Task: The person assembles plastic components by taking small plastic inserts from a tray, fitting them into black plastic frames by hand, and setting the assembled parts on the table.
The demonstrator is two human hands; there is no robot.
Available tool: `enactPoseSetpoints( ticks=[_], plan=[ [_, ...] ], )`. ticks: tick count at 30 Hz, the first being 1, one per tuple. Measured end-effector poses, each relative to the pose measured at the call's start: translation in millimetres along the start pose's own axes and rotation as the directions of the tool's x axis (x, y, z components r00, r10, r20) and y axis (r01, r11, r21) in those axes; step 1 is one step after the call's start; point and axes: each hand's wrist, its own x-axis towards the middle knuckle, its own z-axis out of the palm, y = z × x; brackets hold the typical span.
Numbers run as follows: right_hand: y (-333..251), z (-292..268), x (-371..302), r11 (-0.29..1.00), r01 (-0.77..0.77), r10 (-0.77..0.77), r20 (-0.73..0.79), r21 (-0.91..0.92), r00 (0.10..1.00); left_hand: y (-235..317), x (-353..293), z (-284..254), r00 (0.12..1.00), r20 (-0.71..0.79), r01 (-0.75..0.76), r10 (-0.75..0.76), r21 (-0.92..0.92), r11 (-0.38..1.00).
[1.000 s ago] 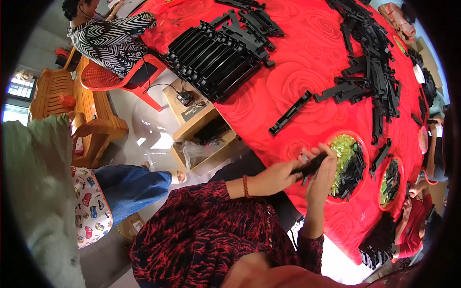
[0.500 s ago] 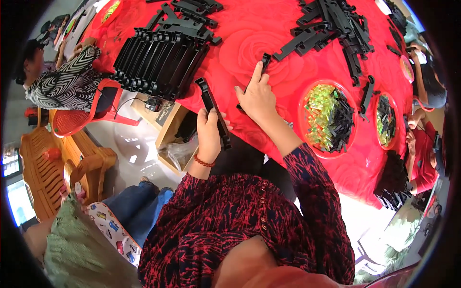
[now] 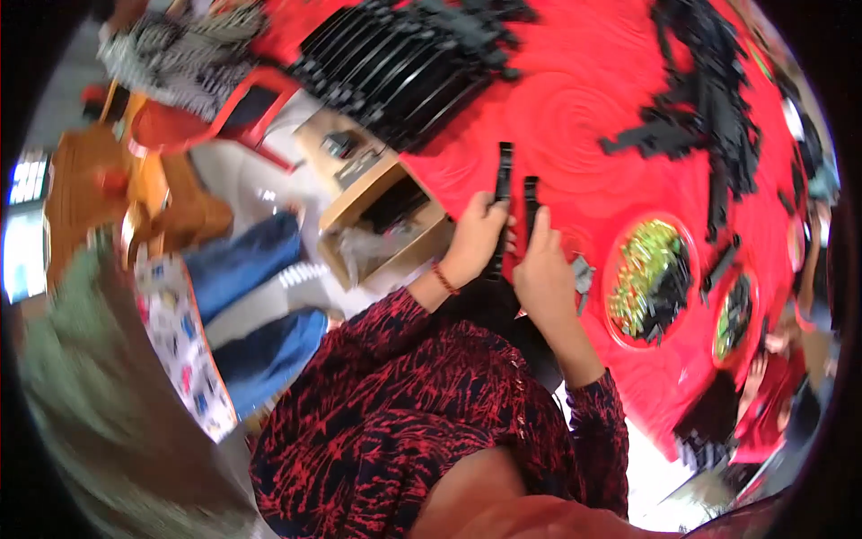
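My left hand (image 3: pixel 474 241) is closed round a long, narrow black plastic strip (image 3: pixel 504 171), held upright near the table's front edge. Beside it, my right hand (image 3: pixel 546 269) grips a second black plastic strip (image 3: pixel 531 198), its index finger laid along the piece. The two strips stand close together, nearly parallel, with a small gap at their upper ends. Both lower ends are partly hidden by my fingers. Blur hides the finer shape of the pieces.
A row of black strips (image 3: pixel 395 67) lies at the far left, a loose pile of black strips (image 3: pixel 709 99) at the far right. Red bowls (image 3: pixel 642 347) hold small yellow-green and black pieces. An open cardboard box (image 3: pixel 409 256) stands left. Other people sit around the table.
The view has swung, shifting the table contents right and down. My right hand has come back from farther out on the table and brought its strip beside the left one.
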Motion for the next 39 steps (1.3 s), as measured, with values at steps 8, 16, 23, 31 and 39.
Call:
enactPoseSetpoints(
  ticks=[8, 16, 23, 31, 39],
  plan=[
    [4.9, -2.6, 9.3, 0.997, 0.069, -0.071, -0.040, -0.046, 0.997, -1.7, -15.2, -16.1, 0.999, -0.050, -0.013, 0.009, -0.078, 0.997],
    [16.5, -0.9, -23.9, 0.990, 0.117, -0.123, -0.069, -0.080, 0.990, -12.9, -29.4, -3.5, 0.999, -0.036, 0.020, -0.021, -0.039, 0.999],
    [15.7, -7.1, -40.6, 0.986, 0.159, -0.161, -0.032, -0.048, 0.986, -21.4, -60.9, -9.8, 0.997, -0.073, -0.035, 0.030, -0.067, 0.997],
    [29.5, -0.9, -43.9, 0.979, 0.200, -0.203, -0.091, -0.041, 0.975, -47.6, -116.0, -23.1, 0.982, -0.171, -0.094, 0.080, -0.074, 0.993],
    [41.2, 23.7, -41.9, 0.965, 0.205, -0.232, -0.178, -0.161, 0.956, -57.5, -154.7, -17.3, 0.991, -0.097, -0.092, 0.090, -0.019, 0.996]
  ],
)
